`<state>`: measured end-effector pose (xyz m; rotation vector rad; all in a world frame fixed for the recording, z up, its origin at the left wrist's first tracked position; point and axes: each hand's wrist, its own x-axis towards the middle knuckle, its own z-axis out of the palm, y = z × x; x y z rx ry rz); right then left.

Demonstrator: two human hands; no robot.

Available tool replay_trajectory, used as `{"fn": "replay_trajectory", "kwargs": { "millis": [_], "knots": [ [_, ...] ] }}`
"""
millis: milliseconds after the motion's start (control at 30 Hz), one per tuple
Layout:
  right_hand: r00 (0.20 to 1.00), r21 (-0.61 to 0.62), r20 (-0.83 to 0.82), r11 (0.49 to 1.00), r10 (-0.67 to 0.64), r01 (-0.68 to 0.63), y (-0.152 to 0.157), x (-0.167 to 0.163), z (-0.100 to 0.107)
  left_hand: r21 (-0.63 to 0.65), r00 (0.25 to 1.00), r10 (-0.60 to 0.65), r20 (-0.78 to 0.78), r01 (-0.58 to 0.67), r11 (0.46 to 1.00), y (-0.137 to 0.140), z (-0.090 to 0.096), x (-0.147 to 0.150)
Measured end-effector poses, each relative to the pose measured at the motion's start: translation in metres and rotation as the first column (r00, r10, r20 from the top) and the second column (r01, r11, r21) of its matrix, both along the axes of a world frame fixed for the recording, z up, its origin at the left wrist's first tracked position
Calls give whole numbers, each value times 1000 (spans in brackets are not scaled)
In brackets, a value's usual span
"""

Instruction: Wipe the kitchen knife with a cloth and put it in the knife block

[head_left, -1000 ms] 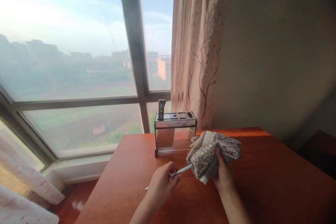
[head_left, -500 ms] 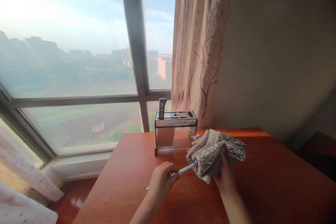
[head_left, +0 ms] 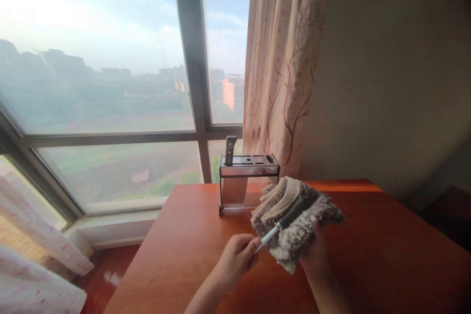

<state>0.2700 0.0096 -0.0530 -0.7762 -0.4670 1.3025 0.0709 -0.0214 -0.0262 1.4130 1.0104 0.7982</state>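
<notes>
A sharpening steel (head_left: 269, 237) with a pale, thin shaft and a black handle lies across a folded cloth. The fingers of my left hand (head_left: 239, 255) are closed on its shaft; the tip is hidden by the hand. My right hand (head_left: 314, 252) grips the grey-brown fluffy cloth (head_left: 303, 235) from beneath, its fingers mostly covered. The cloth is folded around the black handle, which shows between the layers. Behind the cloth stands a knife block (head_left: 250, 169) with a clear front and slots on top. One knife handle (head_left: 230, 150) sticks up from its left end.
The reddish-brown wooden table (head_left: 165, 255) spans the space under both hands. A large window (head_left: 110, 83) and a patterned curtain (head_left: 283, 83) are beyond it. More curtain fabric (head_left: 40, 274) hangs at the lower left. The wall (head_left: 386, 83) is at the right.
The cloth has turned and opened, so the steel's black handle now shows. My left hand has moved slightly right along the shaft, closer to the cloth. My right thumb is no longer visible on top.
</notes>
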Motion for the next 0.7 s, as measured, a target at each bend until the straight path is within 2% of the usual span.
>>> {"fn": "replay_trajectory", "kwargs": {
  "millis": [67,167,233,300,400,467,533,700],
  "knots": [
    [997,-50,1,996,80,-80,-5,-8,-1,-6,1000,5,8,-5,1000,0,-3,3],
    [992,-99,-12,987,124,-124,-7,-21,4,135,994,70,-89,-58,989,0,-6,5],
    [998,-102,12,993,65,-63,-6,-26,9,285,970,147,-192,-88,954,-1,-5,6],
    [996,-92,82,995,-27,35,-4,-29,11,434,918,263,-298,-115,894,-2,-3,5],
    [959,-74,247,984,-141,164,-3,-28,10,569,833,402,-381,-132,812,-3,3,0],
    [922,-80,344,973,-178,217,-4,-26,9,585,834,401,-380,-120,802,-3,6,-5],
    [897,-76,401,969,-187,236,-5,-24,8,574,867,359,-347,-106,812,-3,8,-7],
    [902,-78,378,964,-208,255,-2,-21,7,441,942,252,-222,-134,887,-1,5,-3]
  ]
}}
